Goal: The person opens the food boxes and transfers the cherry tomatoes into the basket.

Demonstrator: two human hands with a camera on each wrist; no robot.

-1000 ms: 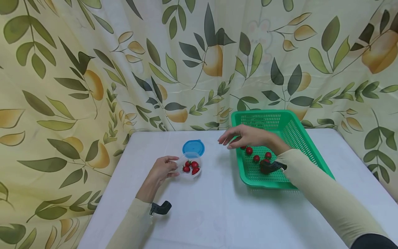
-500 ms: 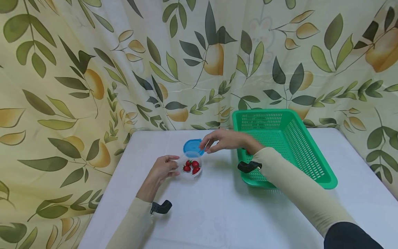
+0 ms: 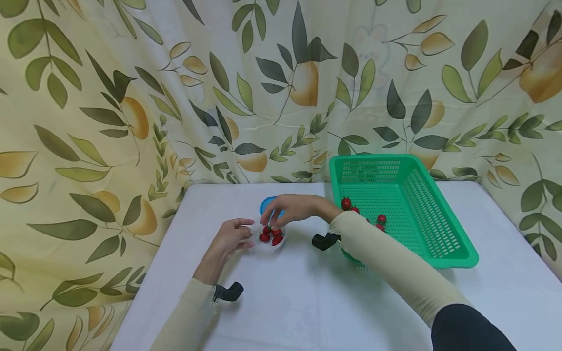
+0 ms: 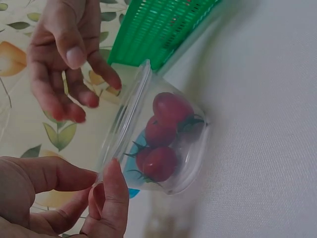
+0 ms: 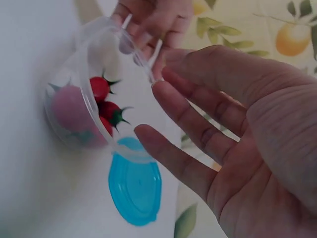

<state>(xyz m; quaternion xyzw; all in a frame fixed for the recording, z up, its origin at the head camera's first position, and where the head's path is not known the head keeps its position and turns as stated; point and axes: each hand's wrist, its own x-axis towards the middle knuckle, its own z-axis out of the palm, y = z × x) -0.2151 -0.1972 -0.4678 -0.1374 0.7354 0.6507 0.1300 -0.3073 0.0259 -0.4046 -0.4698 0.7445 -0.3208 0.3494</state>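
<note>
Where a second ago the right hand (image 3: 291, 208) was at the green basket (image 3: 443, 246), in the head view it now hangs over the clear cup (image 3: 270, 236), fingers loose and pointing down at the tomatoes (image 3: 272, 235) inside. I see nothing between its fingers, so by my judgement a tomato has just gone in and the hand is empty. The left hand (image 3: 228, 239) has not moved: its fingertips pinch the cup's near rim and steady it on the white table (image 3: 307, 297). The blue lid (image 3: 265, 205) lies just behind the cup, partly under the right hand. More tomatoes remain in the basket (image 3: 381, 219), well to the right. Open tabletop lies between cup and basket, and the table's edges are far from both hands.

From the left wrist, thumb and forefinger (image 4: 111, 191) nip the cup's rim (image 4: 126, 111); the tomatoes (image 4: 161, 136) crowd its bottom. The right hand (image 4: 67, 59) hovers above the mouth, fingers slack, holding nothing.

From the right wrist, the right hand's fingers (image 5: 198, 134) are spread and straight, just beside the cup's rim (image 5: 106, 131), empty. The lid (image 5: 134, 186) lies flat next to the cup; the left hand's fingers (image 5: 148, 22) grip the far rim.
</note>
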